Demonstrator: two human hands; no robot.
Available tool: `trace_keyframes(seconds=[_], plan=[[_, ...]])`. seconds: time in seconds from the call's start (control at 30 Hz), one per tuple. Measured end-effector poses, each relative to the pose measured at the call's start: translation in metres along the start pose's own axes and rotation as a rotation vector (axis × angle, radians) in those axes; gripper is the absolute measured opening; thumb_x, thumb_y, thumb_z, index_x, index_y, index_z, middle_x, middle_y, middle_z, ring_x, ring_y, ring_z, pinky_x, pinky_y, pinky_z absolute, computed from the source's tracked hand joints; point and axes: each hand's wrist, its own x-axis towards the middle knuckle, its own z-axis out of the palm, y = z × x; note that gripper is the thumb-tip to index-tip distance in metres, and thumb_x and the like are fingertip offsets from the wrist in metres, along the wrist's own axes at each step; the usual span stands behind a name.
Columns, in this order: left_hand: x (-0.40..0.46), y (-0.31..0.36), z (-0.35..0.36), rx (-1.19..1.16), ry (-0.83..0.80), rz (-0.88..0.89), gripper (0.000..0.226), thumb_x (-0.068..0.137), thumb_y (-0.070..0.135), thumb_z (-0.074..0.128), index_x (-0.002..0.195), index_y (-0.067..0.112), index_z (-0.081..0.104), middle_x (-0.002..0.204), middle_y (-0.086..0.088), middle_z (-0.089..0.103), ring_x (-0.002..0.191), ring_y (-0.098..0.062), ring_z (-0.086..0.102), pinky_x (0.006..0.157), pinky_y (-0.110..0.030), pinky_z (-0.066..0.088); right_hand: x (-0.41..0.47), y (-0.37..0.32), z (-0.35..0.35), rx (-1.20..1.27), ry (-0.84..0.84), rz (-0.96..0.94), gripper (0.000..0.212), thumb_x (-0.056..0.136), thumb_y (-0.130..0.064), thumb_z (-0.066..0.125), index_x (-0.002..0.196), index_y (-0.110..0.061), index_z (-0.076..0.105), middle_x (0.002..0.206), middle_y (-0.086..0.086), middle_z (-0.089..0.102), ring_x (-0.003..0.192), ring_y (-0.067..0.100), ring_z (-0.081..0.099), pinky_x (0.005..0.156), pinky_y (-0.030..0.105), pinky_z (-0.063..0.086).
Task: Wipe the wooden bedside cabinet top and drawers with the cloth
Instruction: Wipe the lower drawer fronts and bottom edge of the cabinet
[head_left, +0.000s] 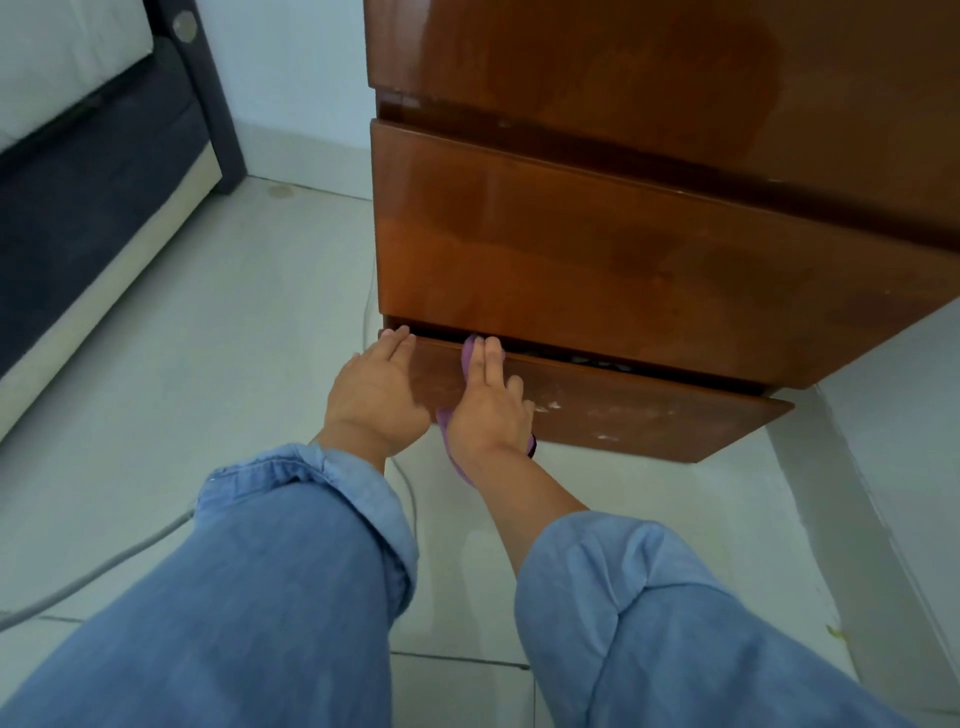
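Observation:
The glossy brown wooden bedside cabinet (649, 78) fills the upper right. Its upper drawer (623, 270) sits closed. Its lower drawer (649, 415) stands pulled out a little, with a dark gap above it and pale smudges on its front. My left hand (376, 395) rests flat on the left end of the lower drawer front, fingers at its top edge. Just to the right, my right hand (488, 410) presses a purple cloth (470, 356) against the same drawer front; the cloth shows above and below the hand, the rest is hidden.
A bed with a dark base (93, 171) and white mattress (57, 57) stands at the left. A grey cable (104, 566) runs across the pale tiled floor (234, 338). White wall (291, 78) lies behind, between bed and cabinet.

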Motion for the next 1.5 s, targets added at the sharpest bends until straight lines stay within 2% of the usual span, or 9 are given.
trace_keyframes(seconds=[0.13, 0.27, 0.47, 0.53, 0.7, 0.83, 1.0, 1.1, 1.5], plan=[[0.002, -0.001, -0.009, -0.279, 0.113, -0.087, 0.067, 0.077, 0.003, 0.054, 0.142, 0.012, 0.040, 0.147, -0.004, 0.041, 0.132, -0.024, 0.040, 0.106, -0.031, 0.032, 0.003, -0.015, 0.008, -0.025, 0.023, -0.051, 0.087, 0.092, -0.038, 0.054, 0.151, -0.020, -0.007, 0.159, -0.009, -0.011, 0.124, 0.030, 0.033, 0.095, 0.041, 0.035], [0.005, -0.009, -0.012, -0.487, 0.122, -0.238, 0.062, 0.073, 0.019, 0.049, 0.134, 0.015, 0.051, 0.137, -0.008, 0.053, 0.125, -0.027, 0.049, 0.102, -0.032, 0.039, 0.006, -0.029, 0.014, -0.015, 0.019, -0.088, 0.086, 0.092, -0.033, 0.055, 0.151, -0.021, -0.008, 0.159, -0.009, -0.010, 0.124, 0.029, 0.033, 0.097, 0.041, 0.034], [0.014, -0.004, -0.019, -0.818, 0.189, -0.396, 0.025, 0.090, 0.012, 0.047, 0.102, 0.023, 0.066, 0.100, 0.000, 0.061, 0.092, -0.017, 0.053, 0.069, -0.006, 0.037, 0.009, -0.051, 0.018, -0.025, 0.012, -0.152, 0.087, 0.091, -0.034, 0.055, 0.151, -0.020, -0.007, 0.158, -0.010, -0.009, 0.119, 0.026, 0.036, 0.094, 0.038, 0.035], [0.018, -0.007, -0.019, -0.890, 0.196, -0.455, 0.027, 0.091, 0.016, 0.048, 0.110, 0.017, 0.067, 0.108, -0.002, 0.064, 0.098, -0.018, 0.056, 0.083, -0.018, 0.042, 0.010, -0.057, 0.021, -0.034, 0.020, -0.167, 0.085, 0.092, -0.032, 0.053, 0.150, -0.020, -0.007, 0.158, -0.010, -0.008, 0.117, 0.026, 0.037, 0.092, 0.037, 0.035], [0.023, -0.015, -0.015, -0.850, 0.198, -0.480, 0.025, 0.091, 0.022, 0.048, 0.103, 0.020, 0.070, 0.113, -0.004, 0.067, 0.103, -0.020, 0.059, 0.084, -0.028, 0.043, 0.010, -0.057, 0.017, 0.005, 0.001, -0.293, 0.081, 0.091, -0.034, 0.054, 0.151, -0.022, 0.000, 0.157, -0.013, -0.002, 0.114, 0.026, 0.038, 0.090, 0.038, 0.037], [0.016, -0.015, -0.011, -0.405, 0.087, -0.423, 0.036, 0.090, 0.018, 0.047, 0.123, 0.013, 0.059, 0.126, -0.009, 0.060, 0.114, -0.028, 0.055, 0.090, -0.031, 0.040, -0.005, -0.033, -0.001, 0.173, -0.011, -0.365, 0.053, 0.090, -0.022, 0.049, 0.142, -0.026, 0.037, 0.147, -0.013, 0.033, 0.113, 0.026, 0.041, 0.093, 0.039, 0.039], [0.013, -0.001, -0.005, -0.177, -0.187, -0.230, 0.019, 0.089, 0.018, 0.047, 0.097, 0.024, 0.064, 0.116, -0.006, 0.063, 0.103, -0.027, 0.059, 0.087, -0.031, 0.046, -0.015, 0.042, -0.028, 0.149, -0.064, -0.183, 0.033, 0.090, -0.011, 0.040, 0.109, -0.027, 0.063, 0.126, -0.005, 0.055, 0.110, 0.026, 0.046, 0.095, 0.038, 0.042], [0.015, 0.016, 0.002, -0.233, -0.235, -0.202, 0.019, 0.087, 0.015, 0.049, 0.088, 0.029, 0.062, 0.116, -0.004, 0.063, 0.104, -0.025, 0.059, 0.094, -0.033, 0.047, -0.009, 0.099, -0.050, 0.143, -0.038, 0.021, 0.028, 0.091, -0.015, 0.039, 0.088, -0.028, 0.063, 0.118, 0.000, 0.059, 0.107, 0.027, 0.053, 0.094, 0.039, 0.046], [0.028, 0.032, 0.019, -0.064, -0.076, -0.005, 0.046, 0.079, 0.011, 0.056, 0.125, 0.012, 0.052, 0.127, -0.006, 0.054, 0.116, -0.028, 0.053, 0.100, -0.040, 0.041, 0.029, 0.158, -0.036, 0.239, 0.095, 0.292, 0.021, 0.099, -0.021, 0.037, 0.095, -0.018, 0.057, 0.122, 0.010, 0.054, 0.104, 0.031, 0.057, 0.086, 0.033, 0.043]])
